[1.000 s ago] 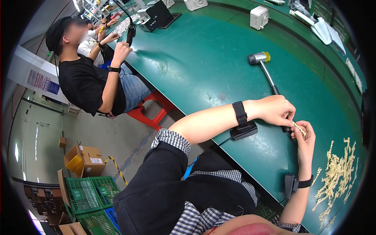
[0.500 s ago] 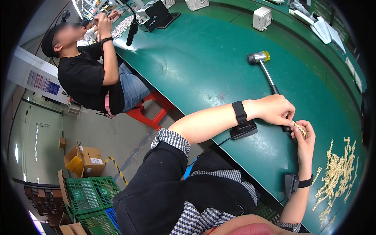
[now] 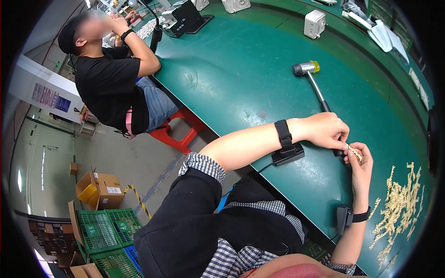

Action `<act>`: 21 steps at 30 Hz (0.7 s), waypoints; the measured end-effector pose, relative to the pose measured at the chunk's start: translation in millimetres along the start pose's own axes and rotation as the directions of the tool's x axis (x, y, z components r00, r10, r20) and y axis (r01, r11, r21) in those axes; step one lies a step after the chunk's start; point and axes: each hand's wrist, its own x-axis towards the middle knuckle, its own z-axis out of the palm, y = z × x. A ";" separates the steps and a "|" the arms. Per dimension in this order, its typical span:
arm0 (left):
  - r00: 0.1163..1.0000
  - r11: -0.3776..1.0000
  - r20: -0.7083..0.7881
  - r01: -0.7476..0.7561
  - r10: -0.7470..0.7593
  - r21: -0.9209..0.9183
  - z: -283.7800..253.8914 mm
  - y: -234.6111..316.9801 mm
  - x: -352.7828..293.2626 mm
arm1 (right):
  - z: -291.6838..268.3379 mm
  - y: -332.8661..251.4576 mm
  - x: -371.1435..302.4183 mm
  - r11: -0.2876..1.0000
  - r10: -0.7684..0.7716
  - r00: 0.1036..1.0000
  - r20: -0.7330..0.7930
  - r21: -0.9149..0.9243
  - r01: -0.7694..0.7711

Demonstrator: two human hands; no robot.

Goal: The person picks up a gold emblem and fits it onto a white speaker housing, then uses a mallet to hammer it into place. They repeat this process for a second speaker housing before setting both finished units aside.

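Between both of my hands is a short, knobbly pale-yellow strip (image 3: 355, 152). My left hand (image 3: 326, 131) is closed in a pinch at its upper end, thumb against forefinger. The fingers of my right hand (image 3: 360, 163) are closed around the lower end. Beneath my left hand lies a mallet (image 3: 304, 68) with a metal head, one dark and one yellow face; its black grip passes partly out of sight under the fingers. To the right of my right forearm, a loose pile of similar pale-yellow strips (image 3: 397, 204) is spread over the green table (image 3: 222, 74).
A co-worker (image 3: 109, 83) sits at the left on a red stool (image 3: 178, 132), one elbow at the table edge. White plastic housings (image 3: 314, 24) and a black box-shaped device (image 3: 185, 18) stand at the back. Green crates (image 3: 104, 229) and a cardboard box (image 3: 99, 191) are on the floor.
The co-worker has leaned toward the table, lowering the raised forearm and bringing the elbow to its edge. My hands and the strip stay in the same place.
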 end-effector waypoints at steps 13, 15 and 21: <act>0.998 0.997 0.013 -0.067 0.068 -0.047 -1.0 5.7 2.0 | 4.4 -4.8 -0.7 1.000 -0.003 0.997 -0.083 0.004 0.004; 0.991 0.992 0.040 0.126 -0.126 0.011 -4.8 8.8 0.2 | 4.4 -3.3 1.8 0.996 0.028 0.999 0.036 0.079 -0.031; 0.998 0.998 0.039 0.055 -0.054 -0.013 -1.7 10.1 7.9 | -2.3 -1.3 -1.7 0.999 -0.002 1.000 -0.007 0.050 0.002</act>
